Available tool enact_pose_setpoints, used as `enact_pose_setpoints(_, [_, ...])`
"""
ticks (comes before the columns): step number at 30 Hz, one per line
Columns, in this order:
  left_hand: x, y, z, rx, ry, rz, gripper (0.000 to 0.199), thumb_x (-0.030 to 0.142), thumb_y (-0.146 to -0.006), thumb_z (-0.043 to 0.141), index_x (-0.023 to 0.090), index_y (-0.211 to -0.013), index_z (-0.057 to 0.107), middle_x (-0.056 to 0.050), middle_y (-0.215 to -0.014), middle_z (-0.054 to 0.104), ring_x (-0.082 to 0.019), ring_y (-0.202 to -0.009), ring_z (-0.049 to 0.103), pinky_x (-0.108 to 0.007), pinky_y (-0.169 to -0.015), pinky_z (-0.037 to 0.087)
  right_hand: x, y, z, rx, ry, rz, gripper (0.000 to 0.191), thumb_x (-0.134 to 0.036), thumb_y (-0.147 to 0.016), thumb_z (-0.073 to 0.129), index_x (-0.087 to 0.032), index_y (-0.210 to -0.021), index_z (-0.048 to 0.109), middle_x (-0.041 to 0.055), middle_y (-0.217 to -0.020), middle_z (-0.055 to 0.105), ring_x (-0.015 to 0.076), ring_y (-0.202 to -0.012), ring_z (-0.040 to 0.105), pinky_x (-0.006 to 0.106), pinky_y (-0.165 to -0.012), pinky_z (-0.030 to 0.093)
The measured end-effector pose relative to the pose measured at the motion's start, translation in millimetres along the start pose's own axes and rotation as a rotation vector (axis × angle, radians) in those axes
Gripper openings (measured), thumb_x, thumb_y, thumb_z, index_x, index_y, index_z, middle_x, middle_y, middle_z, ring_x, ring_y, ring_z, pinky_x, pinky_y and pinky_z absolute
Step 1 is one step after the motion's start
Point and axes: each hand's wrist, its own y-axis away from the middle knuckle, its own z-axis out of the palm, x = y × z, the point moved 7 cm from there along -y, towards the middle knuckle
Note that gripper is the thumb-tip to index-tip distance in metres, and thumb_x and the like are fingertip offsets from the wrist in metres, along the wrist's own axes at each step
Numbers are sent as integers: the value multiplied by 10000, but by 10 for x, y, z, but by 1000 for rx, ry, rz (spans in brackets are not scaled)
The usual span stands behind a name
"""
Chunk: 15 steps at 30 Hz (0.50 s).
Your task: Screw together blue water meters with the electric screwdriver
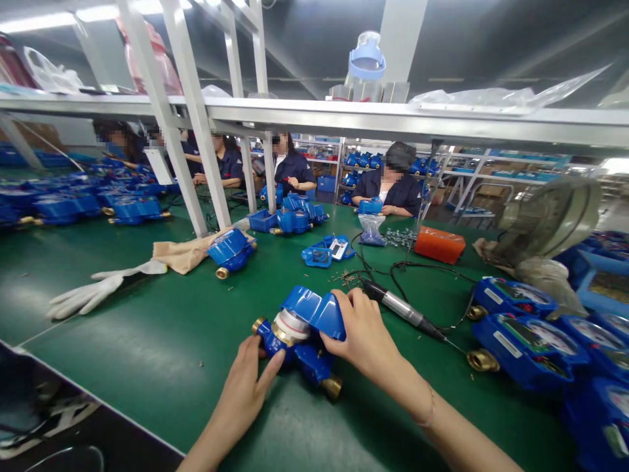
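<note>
The left hand spreads its grip wide against the brass-ended blue water meter, steadying it on the green bench, while the right hand closes a narrow grip on the meter's blue cover, seemingly to keep it from shifting. An electric screwdriver lies just beside, within easy reach of that hand, near loose screws. To the right, more blue meters sit close together, their white labels too small to read. Farther off lie a white glove and an orange case, and beyond them a co-worker sits at the bench
</note>
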Motion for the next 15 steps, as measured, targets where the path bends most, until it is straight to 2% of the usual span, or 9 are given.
enact_pose_setpoints(2, [76, -198, 126, -92, 88, -9, 658, 578, -793, 623, 118, -1255, 535, -196, -1328, 528, -343, -1298, 465, -473, -1164, 255, 31, 107, 25, -10, -77, 43, 638, -317, -780, 640, -86, -1345, 455, 199, -1207, 536, 360, -1098, 559, 498, -962, 457])
enact_pose_setpoints(5, [220, -297, 356, -203, 208, -34, 741, 577, -844, 572, 166, -1432, 384, -161, -1461, 460, -300, -1383, 406, -432, -1170, 268, 151, 173, 68, 16, -203, 144, 645, -299, -777, 613, -70, -1345, 412, 205, -1260, 524, 333, -1132, 574, 449, -992, 473])
enact_pose_setpoints(8, [348, -312, 504, -276, 331, -58, 793, 560, -869, 563, 253, -1517, 226, -102, -1559, 350, -262, -1432, 340, -406, -1174, 268, 243, 211, 80, 80, -228, 233, 638, -303, -756, 621, -83, -1322, 424, 199, -1244, 542, 341, -1104, 601, 453, -967, 497])
enact_pose_setpoints(10, [409, -353, 536, -321, 375, -65, 817, 546, -848, 608, 274, -1518, 228, -99, -1534, 398, -256, -1405, 389, -403, -1160, 302, 250, 240, 77, 119, -231, 257, 626, -310, -751, 622, -103, -1311, 434, 192, -1234, 552, 350, -1093, 612, 463, -952, 507])
enact_pose_setpoints(12, [448, -417, 548, -367, 395, -69, 831, 525, -799, 683, 276, -1493, 300, -105, -1469, 488, -262, -1347, 469, -403, -1134, 347, 233, 271, 71, 148, -232, 265, 617, -311, -747, 620, -110, -1302, 442, 190, -1229, 556, 356, -1087, 616, 473, -939, 513])
enact_pose_setpoints(15, [466, -485, 563, -344, 389, -79, 830, 513, -742, 741, 247, -1447, 392, -124, -1442, 510, -289, -1326, 486, -421, -1135, 344, 216, 321, 60, 180, -235, 278, 617, -303, -742, 616, -102, -1299, 443, 193, -1231, 557, 359, -1089, 613, 482, -933, 513])
